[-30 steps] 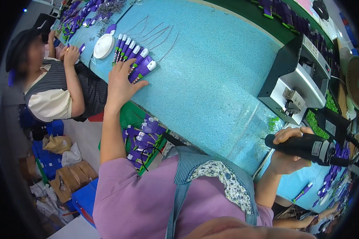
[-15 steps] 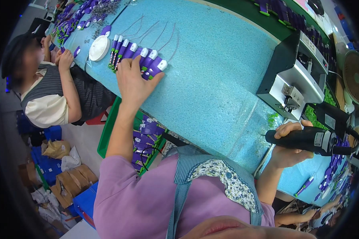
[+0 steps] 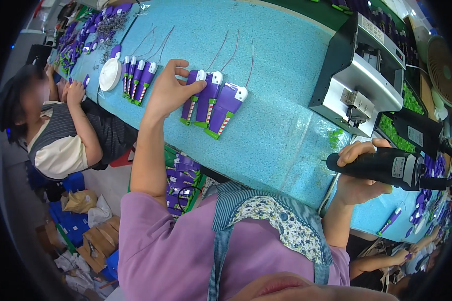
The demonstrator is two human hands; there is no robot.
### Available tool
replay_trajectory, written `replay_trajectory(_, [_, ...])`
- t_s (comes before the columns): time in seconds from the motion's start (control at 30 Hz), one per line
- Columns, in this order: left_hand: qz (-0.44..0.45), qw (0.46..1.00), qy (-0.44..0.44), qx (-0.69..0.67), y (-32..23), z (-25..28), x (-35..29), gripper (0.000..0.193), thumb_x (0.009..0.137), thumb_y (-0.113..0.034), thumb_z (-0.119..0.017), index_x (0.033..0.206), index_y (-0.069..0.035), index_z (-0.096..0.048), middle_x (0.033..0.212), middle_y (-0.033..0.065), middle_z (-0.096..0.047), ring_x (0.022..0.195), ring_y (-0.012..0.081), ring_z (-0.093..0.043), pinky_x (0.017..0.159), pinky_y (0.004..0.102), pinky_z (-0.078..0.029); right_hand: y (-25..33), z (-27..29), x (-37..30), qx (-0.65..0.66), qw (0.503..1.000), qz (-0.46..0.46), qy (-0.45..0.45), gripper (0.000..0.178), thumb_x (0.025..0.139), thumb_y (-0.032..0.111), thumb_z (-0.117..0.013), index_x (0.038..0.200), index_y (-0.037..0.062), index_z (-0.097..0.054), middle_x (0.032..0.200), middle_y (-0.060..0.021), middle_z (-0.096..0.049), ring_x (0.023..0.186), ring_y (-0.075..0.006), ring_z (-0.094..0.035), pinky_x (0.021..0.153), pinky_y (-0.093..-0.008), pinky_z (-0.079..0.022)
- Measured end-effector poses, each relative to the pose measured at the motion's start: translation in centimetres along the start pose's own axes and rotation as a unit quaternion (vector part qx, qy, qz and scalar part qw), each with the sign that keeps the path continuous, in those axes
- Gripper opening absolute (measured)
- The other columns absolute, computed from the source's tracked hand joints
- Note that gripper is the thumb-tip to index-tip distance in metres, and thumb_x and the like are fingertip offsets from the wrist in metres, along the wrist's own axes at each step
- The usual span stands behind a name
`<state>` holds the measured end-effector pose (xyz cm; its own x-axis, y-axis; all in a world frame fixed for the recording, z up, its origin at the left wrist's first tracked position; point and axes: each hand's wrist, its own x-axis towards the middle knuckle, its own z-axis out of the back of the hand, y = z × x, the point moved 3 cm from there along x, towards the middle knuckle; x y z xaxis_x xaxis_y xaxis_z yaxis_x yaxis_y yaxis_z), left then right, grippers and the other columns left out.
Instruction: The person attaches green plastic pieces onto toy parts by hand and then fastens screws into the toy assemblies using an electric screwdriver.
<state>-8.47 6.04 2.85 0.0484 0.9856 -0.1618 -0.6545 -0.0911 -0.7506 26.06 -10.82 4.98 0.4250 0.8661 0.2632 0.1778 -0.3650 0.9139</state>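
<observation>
My left hand (image 3: pixel 171 91) is over the blue table with fingers apart and the thumb against the white top of the nearest purple-and-green plastic piece (image 3: pixel 191 99). That piece, another purple piece (image 3: pixel 209 100) and a third purple piece (image 3: pixel 226 110) lie fanned out, each with a striped strip; thin dark wires trail away from the white tops. Left of the hand, a group of similar purple pieces (image 3: pixel 146 76) lies side by side. My right hand (image 3: pixel 357 170) grips a black electric screwdriver (image 3: pixel 381 166) level above the table's right end, its bit pointing left.
A silver-and-black machine (image 3: pixel 359 83) stands at the table's right. A white round dish (image 3: pixel 110 74) sits near a seated person (image 3: pixel 60 125) on the left. Below the table edge is a crate of purple pieces (image 3: pixel 182 180). Heaped purple parts (image 3: pixel 80 42) lie far left.
Three purple pieces have slid right, away from the others, and spread into a fan beside my left hand. My right hand still holds the screwdriver in much the same place.
</observation>
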Motion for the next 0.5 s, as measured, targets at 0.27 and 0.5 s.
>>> replay_trajectory(0.27, [0.034,0.999,0.032,0.021,-0.5,-2.0,-2.1,0.075,0.061,-0.026,-0.087,0.117,0.008,-0.049,0.094,0.0124,-0.061,0.073,0.0156,-0.062,0.063,0.0279,-0.051,0.0,0.0,-0.1,-0.009,1.000,-0.005,-0.003,0.091,0.077,0.081,-0.040,0.119,0.0010,-0.041,0.068,-0.0099,-0.055,0.053,-0.0157,-0.052,0.058,-0.0284,-0.044])
replay_trajectory(0.5, [0.094,0.966,0.077,-0.227,-0.5,-2.2,-3.0,0.037,0.070,-0.008,-0.081,0.096,0.000,-0.056,0.088,0.0076,-0.064,0.079,0.0122,-0.063,0.068,0.0258,-0.051,-0.1,0.0,0.0,-0.006,1.000,0.005,0.001,0.090,0.077,0.081,-0.038,0.118,0.0008,-0.041,0.068,-0.0101,-0.056,0.053,-0.0160,-0.052,0.058,-0.0281,-0.044])
